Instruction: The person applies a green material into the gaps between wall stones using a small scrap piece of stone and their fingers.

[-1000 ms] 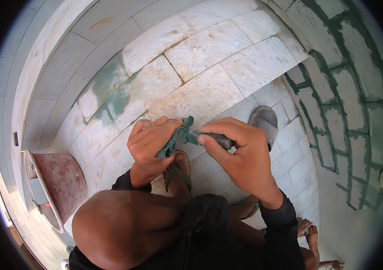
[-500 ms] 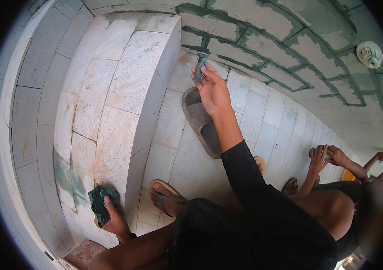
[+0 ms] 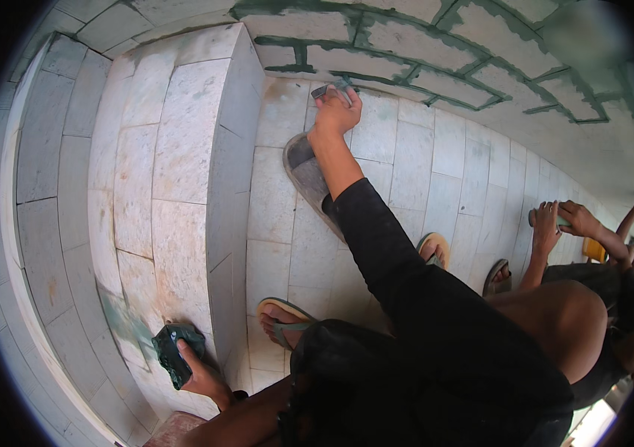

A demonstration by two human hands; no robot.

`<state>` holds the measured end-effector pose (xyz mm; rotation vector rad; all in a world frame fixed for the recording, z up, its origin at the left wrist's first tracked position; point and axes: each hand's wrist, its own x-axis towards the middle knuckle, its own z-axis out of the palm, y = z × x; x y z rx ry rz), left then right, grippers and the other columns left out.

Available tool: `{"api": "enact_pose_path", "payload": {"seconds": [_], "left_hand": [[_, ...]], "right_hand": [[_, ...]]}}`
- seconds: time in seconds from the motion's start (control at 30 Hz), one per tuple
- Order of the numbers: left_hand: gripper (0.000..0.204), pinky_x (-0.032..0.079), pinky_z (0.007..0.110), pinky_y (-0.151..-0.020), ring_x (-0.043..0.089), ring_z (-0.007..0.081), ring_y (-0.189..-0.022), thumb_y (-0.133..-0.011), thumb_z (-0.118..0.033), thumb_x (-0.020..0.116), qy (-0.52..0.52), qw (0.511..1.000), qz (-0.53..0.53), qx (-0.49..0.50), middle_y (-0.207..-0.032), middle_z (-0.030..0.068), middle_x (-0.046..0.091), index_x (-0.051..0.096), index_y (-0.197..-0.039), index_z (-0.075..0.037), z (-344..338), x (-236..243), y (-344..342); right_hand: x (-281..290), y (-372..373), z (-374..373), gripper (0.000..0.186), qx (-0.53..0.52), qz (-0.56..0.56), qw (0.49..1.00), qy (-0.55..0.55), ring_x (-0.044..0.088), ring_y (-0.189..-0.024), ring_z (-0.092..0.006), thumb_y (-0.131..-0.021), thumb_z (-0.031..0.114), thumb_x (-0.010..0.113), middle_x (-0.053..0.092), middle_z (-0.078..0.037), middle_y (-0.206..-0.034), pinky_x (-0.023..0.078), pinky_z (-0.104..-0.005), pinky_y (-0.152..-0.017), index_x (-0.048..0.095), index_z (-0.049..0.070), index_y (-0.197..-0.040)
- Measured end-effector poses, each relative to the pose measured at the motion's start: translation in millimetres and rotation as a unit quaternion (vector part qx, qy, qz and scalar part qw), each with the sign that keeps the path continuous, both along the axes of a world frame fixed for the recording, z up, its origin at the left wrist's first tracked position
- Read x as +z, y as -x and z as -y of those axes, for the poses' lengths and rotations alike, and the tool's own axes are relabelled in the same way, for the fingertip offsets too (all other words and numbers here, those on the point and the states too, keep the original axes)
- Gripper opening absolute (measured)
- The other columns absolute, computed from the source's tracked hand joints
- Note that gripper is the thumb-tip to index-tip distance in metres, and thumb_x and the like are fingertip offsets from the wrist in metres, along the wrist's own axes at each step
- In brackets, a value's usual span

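Your left hand (image 3: 203,380) grips a shiny dark green bundle (image 3: 174,357), thumb across it, over the pale stone ledge (image 3: 183,231); your right hand (image 3: 338,113) is closed around a small grey tool (image 3: 321,92) near the foot of the green-jointed wall (image 3: 421,41), though I cannot tell whether its tip touches

I am making out no readable words, labels, brands, numbers or signs on anything in front of me.
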<state>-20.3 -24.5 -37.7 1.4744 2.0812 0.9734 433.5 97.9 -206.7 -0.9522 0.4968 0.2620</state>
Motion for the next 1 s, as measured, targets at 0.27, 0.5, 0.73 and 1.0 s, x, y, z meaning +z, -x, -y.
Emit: {"api": "enact_pose_path", "payload": {"seconds": [0.27, 0.5, 0.73, 1.0], "left_hand": [[0.06, 0.046, 0.038, -0.106, 0.063, 0.0248, -0.117, -0.099, -0.036, 0.072, -0.008, 1.0, 0.006, -0.01, -0.134, 0.0163, 0.066, 0.06, -0.135, 0.009, 0.9, 0.9, 0.0], [0.058, 0.047, 0.038, -0.104, 0.064, 0.025, -0.115, -0.099, -0.035, 0.072, -0.01, 0.999, 0.028, -0.024, -0.133, 0.0163, 0.066, 0.06, -0.135, 0.009, -0.5, 1.4, -5.3], [0.061, 0.048, 0.038, -0.104, 0.064, 0.0247, -0.115, -0.098, -0.039, 0.073, 0.004, 1.0, 0.001, -0.028, -0.132, 0.0165, 0.066, 0.06, -0.134, 0.009, -1.0, 6.0, -1.5], [0.063, 0.047, 0.038, -0.105, 0.064, 0.0253, -0.116, -0.098, -0.041, 0.072, -0.004, 0.999, 0.031, -0.036, -0.132, 0.017, 0.066, 0.06, -0.134, 0.009, -0.8, 3.1, -2.1]], "right_hand": [[-0.4, 3.4, -25.8, 0.044, -0.044, 0.006, 0.999, -0.023, 0.064, -0.092, -0.0204, -0.095, -0.004, 0.068, 0.06, -0.015, -0.119, 0.056, -0.0325, -0.074, 0.049, 0.001, -0.134], [-17.8, 5.5, -42.4, 0.039, 0.02, 0.02, 0.999, 0.017, 0.064, -0.078, -0.018, -0.09, -0.003, 0.074, 0.066, -0.012, -0.1, 0.06, -0.0324, -0.069, 0.056, -0.001, -0.124], [-9.3, 4.0, -13.9, 0.04, 0.114, 0.016, 0.993, 0.018, 0.065, -0.077, -0.0168, -0.091, -0.001, 0.072, 0.066, -0.01, -0.096, 0.057, -0.0306, -0.064, 0.057, -0.001, -0.129], [-4.2, -13.6, 3.3, 0.042, -0.034, 0.056, 0.994, 0.082, 0.06, -0.077, -0.0129, -0.092, -0.005, 0.063, 0.063, -0.005, -0.094, 0.049, -0.029, -0.066, 0.059, -0.002, -0.133]]}}
